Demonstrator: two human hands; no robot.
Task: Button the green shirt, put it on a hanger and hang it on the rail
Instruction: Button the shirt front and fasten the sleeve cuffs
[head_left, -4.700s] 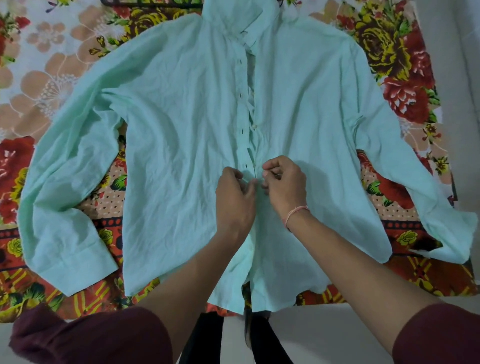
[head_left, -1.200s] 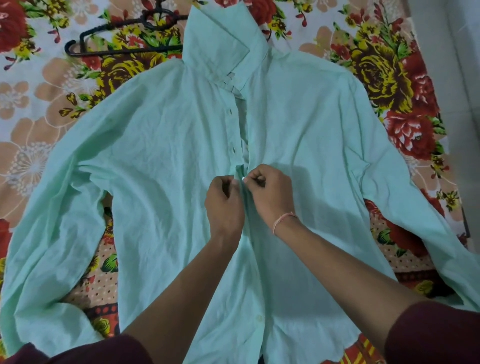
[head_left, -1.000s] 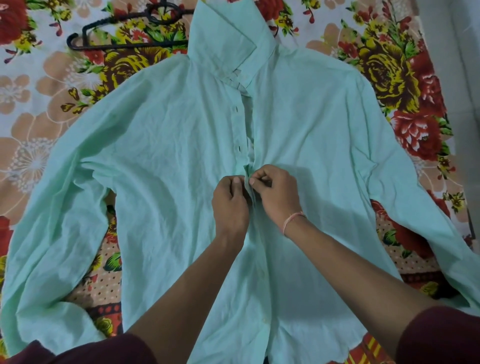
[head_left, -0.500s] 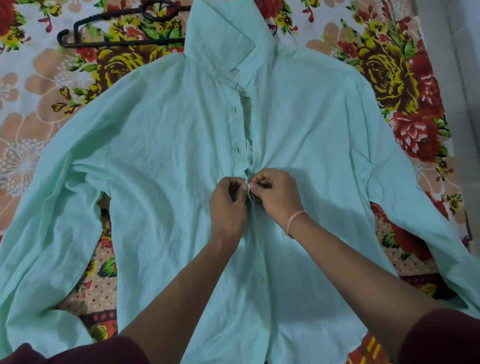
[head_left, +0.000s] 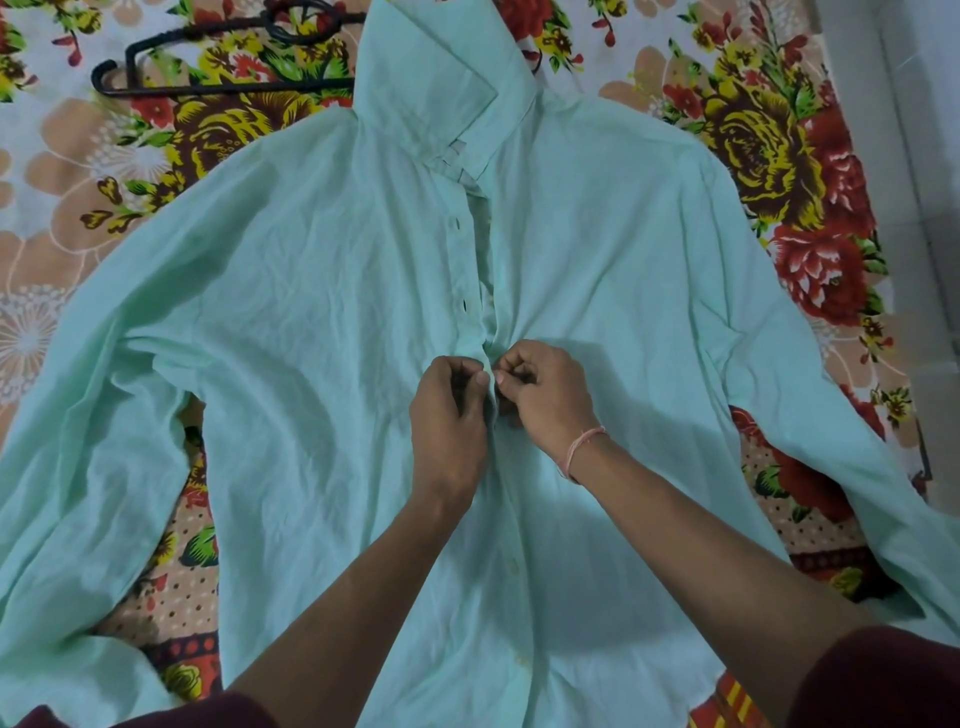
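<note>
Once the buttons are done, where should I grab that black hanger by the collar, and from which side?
Probably the hanger by its bare left shoulder arm, coming from above on the left. It lies flat on the bedsheet, and its right half is hidden by the shirt collar, so only the left end and hook are free.

Dark maroon fabric left sleeve ended near the elbow, matching dark maroon right sleeve the same, forearms bare below, thin pink thread bracelet circled right wrist, left hand and right hand were bare.
</note>
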